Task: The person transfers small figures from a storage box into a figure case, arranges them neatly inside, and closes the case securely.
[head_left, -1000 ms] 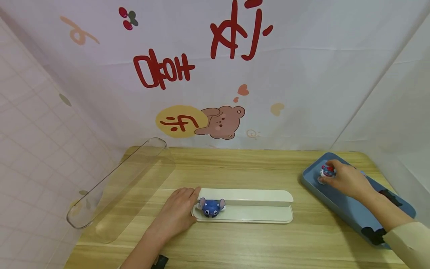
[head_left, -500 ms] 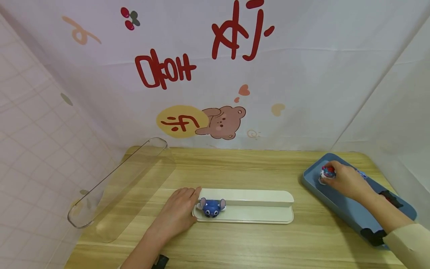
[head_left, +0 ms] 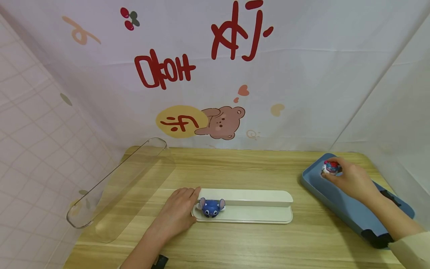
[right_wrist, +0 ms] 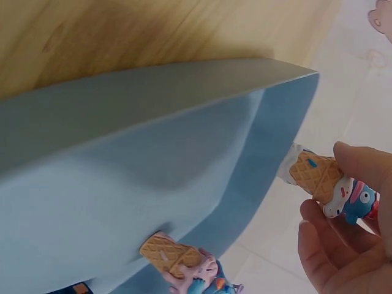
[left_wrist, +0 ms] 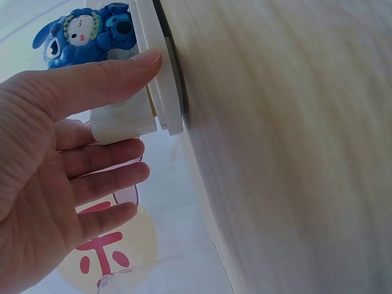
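Note:
My left hand (head_left: 178, 213) lies flat on the wooden table with straight fingers touching the left end of a white stepped stand (head_left: 255, 213); in the left wrist view my thumb (left_wrist: 104, 79) presses that stand (left_wrist: 153, 92). A blue big-eared figure (head_left: 211, 207) (left_wrist: 86, 33) sits on the stand's lower step next to my fingers. Over the far end of a blue tray (head_left: 339, 207) (right_wrist: 122, 159), my right hand (head_left: 349, 179) pinches a small ice-cream-cone figure (head_left: 330, 167) (right_wrist: 327, 184), lifted off the tray floor.
Another cone figure (right_wrist: 184, 263) lies in the tray. A clear plastic cover (head_left: 117, 186) lies on its side at the table's left. Dark small items (head_left: 376, 237) sit at the tray's near end. Printed cloth walls close in the back and sides.
My right hand has lifted the cone figure slightly up and toward the tray's far corner. The left hand and the blue figure have stayed put.

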Tool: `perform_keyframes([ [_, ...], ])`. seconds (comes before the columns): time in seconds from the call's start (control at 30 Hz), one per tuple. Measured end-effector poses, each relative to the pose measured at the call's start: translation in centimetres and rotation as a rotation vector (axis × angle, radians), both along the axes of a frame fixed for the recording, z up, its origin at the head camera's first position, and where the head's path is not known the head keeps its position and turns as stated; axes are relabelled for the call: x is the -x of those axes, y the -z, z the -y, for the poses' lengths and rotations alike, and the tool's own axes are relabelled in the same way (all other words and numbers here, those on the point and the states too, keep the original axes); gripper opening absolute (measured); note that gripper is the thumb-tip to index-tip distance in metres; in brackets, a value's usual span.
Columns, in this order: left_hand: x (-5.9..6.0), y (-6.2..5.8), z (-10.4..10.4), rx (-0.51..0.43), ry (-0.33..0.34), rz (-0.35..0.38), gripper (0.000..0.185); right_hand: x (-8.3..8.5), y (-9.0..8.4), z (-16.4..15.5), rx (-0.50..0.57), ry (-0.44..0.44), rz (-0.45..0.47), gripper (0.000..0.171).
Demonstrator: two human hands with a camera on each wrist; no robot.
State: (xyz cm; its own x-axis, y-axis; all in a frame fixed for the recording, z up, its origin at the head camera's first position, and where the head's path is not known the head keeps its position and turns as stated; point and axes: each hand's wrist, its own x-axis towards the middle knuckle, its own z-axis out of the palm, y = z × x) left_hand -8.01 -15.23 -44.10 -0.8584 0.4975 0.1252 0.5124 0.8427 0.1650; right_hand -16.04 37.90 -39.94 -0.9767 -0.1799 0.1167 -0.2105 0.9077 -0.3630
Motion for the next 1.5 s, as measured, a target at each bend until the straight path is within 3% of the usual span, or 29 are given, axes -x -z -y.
perform_keyframes([
  [0.43, 0.0, 0.0, 0.0, -0.005, -0.002, 0.009, 0.088, -1.6, -1.0, 0.1, 0.118, 0.001, -0.157, 0.055],
  [0.83, 0.0, -0.1, -0.1, -0.002, -0.007, 0.020, 0.088, -3.0, -2.0, 0.4, 0.222, 0.020, -0.205, 0.061],
  [1.1, 0.0, -0.2, -0.1, 0.002, -0.009, 0.024, 0.088, -3.7, -2.2, 1.0, 0.240, 0.040, -0.255, 0.065],
  [1.5, 0.0, -0.1, -0.2, 0.003, -0.006, 0.023, 0.088, -4.8, -2.5, 2.8, 0.276, 0.006, -0.413, 0.063],
])
